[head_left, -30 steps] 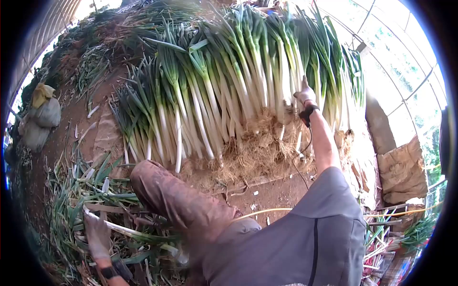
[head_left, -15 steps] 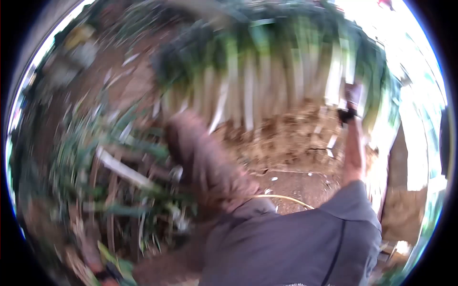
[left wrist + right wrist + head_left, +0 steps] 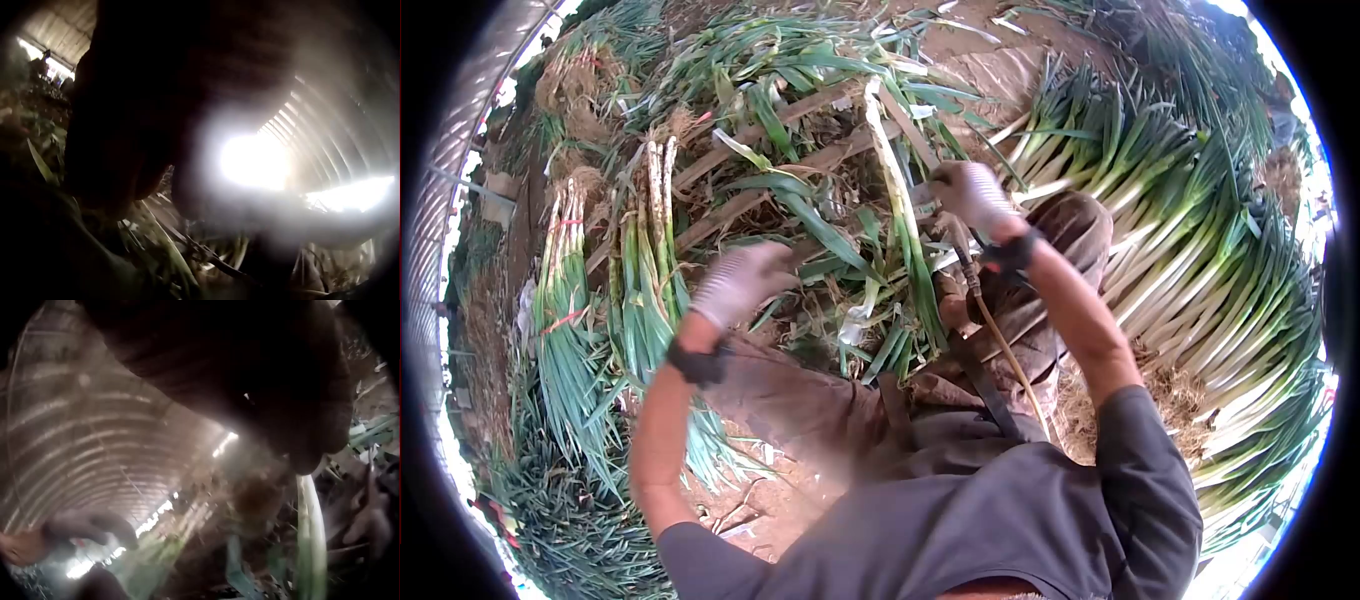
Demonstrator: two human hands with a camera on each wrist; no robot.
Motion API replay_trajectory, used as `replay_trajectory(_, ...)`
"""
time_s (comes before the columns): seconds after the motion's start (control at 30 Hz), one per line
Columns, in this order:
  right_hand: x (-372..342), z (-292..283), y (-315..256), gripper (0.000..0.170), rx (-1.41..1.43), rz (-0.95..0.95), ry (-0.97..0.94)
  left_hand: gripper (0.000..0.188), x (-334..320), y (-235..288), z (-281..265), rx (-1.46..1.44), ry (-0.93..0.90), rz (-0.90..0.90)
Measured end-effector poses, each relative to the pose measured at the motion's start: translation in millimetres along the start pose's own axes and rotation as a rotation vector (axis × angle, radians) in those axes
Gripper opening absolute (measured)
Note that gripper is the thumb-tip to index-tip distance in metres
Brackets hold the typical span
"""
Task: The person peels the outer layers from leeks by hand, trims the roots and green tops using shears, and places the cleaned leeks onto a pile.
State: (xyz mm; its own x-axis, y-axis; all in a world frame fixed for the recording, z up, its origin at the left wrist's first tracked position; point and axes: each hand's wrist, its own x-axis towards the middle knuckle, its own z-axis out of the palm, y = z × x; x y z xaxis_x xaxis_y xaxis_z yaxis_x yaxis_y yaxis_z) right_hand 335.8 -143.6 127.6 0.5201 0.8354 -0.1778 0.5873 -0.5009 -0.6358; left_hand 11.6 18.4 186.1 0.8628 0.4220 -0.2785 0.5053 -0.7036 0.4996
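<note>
1. In the middle of a ribbed-roof shelter (image 3: 112, 434), a person in a dark shirt (image 3: 960, 520) and brown trousers (image 3: 810, 405) bends over a littered work spot, both gloved hands raised in front, a dark strap (image 3: 696, 365) on each wrist.
2. At centre, slightly far, one long stalk (image 3: 888, 160) lies over the litter between the two hands. Its pale end points far; its green leaves run near, toward the knees.
3. To the left, the left hand (image 3: 743, 283) hovers over the litter, its fingers loosely extended and slightly apart, holding nothing.
4. To the right, the right hand (image 3: 972, 197) is just beside the long stalk, its fingers bent downward. I cannot tell whether they clamp on anything; the right wrist view is too dark there.
5. Just below that hand, a tan hose (image 3: 1005, 350) with a metal fitting runs near, across the trousers; whether the hand touches it is unclear.
6. Under and around the long stalk, loose green leaves (image 3: 825, 225) lie tangled among wooden slats (image 3: 840, 155).
7. At far left, stalks lie in bundles (image 3: 565, 265), some tied with red bands.
8. Along the right, a broad row of stalks (image 3: 1190, 270) fans out, white shafts and dark green tops.
</note>
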Motion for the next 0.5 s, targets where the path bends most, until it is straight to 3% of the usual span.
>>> replay_trajectory(0.1,75.9,80.2,9.9,0.024,-0.320,0.112,0.033,0.054,27.3,11.1,55.6,0.051,-0.257,0.034)
replay_trajectory(0.17,91.7,110.2,20.4,0.027,-0.274,0.202,0.055,0.056,40.4,18.4,81.0,-0.075,-0.240,-0.017)
replay_trajectory(0.23,103.5,133.1,28.8,0.034,-0.172,0.153,0.117,0.057,54.3,-2.9,115.4,-0.221,-0.089,0.042)
replay_trajectory(0.27,97.2,130.9,22.8,0.036,-0.144,0.107,0.061,0.057,55.7,4.6,110.1,-0.356,-0.097,-0.082)
replay_trajectory(0.4,60.4,148.0,3.9,0.037,0.012,-0.113,0.002,0.049,92.4,-28.1,116.6,-0.561,0.303,-0.194)
replay_trajectory(0.5,22.9,160.0,-22.9,0.035,0.217,-0.201,-0.086,0.038,129.2,-63.6,115.5,-0.807,0.623,-0.181)
